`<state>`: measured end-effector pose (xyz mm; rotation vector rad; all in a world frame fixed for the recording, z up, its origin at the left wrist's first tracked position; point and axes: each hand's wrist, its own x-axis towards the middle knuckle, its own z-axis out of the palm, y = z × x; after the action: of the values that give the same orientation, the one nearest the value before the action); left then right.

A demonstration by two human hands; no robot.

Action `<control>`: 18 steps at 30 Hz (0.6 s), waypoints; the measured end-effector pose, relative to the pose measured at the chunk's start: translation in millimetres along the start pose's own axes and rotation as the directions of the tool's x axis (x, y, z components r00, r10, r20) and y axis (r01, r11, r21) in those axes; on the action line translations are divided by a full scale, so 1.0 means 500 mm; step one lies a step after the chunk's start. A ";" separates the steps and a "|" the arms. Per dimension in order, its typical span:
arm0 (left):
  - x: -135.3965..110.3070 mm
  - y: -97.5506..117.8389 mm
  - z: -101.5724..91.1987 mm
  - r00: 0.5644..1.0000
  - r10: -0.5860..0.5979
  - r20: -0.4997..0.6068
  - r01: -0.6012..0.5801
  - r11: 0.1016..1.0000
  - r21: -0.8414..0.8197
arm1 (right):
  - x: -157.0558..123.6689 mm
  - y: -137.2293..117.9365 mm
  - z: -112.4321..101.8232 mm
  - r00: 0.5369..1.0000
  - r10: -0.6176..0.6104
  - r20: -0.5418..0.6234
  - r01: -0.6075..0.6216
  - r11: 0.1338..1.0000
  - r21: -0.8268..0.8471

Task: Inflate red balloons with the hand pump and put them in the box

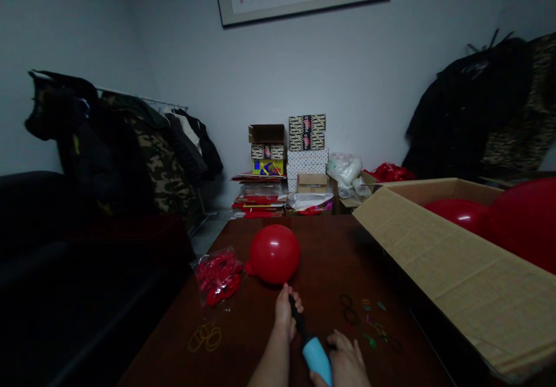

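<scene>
A partly inflated red balloon [274, 254] sits over the brown table, its neck pointing toward me. My left hand [284, 311] is closed around that neck and the black front end of a hand balloon pump [316, 359]. The pump's light blue barrel slants down toward me. Beside the barrel is my right hand [346, 359], its thumb and fingers on either side of it; the pump's rear end is out of view. Left of the balloon lies a clear bag of red balloons [219, 277].
Yellowish rubber bands [205, 337] lie at the table's left, and several small coloured and black bands [348, 310] at its right. A large open cardboard box [460, 277] with inflated red balloons [525, 222] flanks the table. Stacked boxes [307, 161] stand beyond; a black sofa [87, 294] is left.
</scene>
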<state>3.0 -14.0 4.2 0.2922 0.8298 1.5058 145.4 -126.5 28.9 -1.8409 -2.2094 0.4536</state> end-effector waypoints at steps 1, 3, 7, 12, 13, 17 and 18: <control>0.001 0.000 0.000 1.000 -0.005 -0.001 0.005 1.000 -0.002 | 0.009 -0.014 -0.007 1.000 0.008 -0.010 -0.008 1.000 0.011; 0.002 0.001 0.000 1.000 -0.012 0.000 0.012 1.000 0.001 | 0.026 -0.039 -0.015 0.998 0.038 -0.042 -0.037 0.999 0.021; 0.001 0.004 0.002 1.000 -0.015 0.015 0.015 1.000 0.026 | 0.043 -0.062 -0.010 0.996 0.056 -0.069 -0.056 0.998 -0.004; -0.002 0.005 0.003 1.000 -0.002 0.005 0.002 0.999 0.037 | 0.020 -0.049 -0.008 0.994 0.065 -0.083 -0.067 0.998 -0.013; -0.002 0.005 0.004 1.000 -0.001 0.007 0.001 0.999 0.038 | 0.013 -0.047 -0.009 0.995 0.065 -0.078 -0.067 0.998 -0.021; -0.004 0.004 0.004 1.000 0.008 0.005 -0.008 0.999 0.041 | -0.008 -0.044 -0.008 0.997 0.056 -0.044 -0.058 0.998 -0.036; -0.005 0.004 0.005 1.000 0.007 0.001 -0.007 0.999 0.047 | -0.010 -0.043 -0.006 0.998 0.056 -0.037 -0.057 0.998 -0.032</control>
<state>3.4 -15.2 7.7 0.3306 0.8650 1.4939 127.9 -134.8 39.8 -1.9174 -2.1586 0.3943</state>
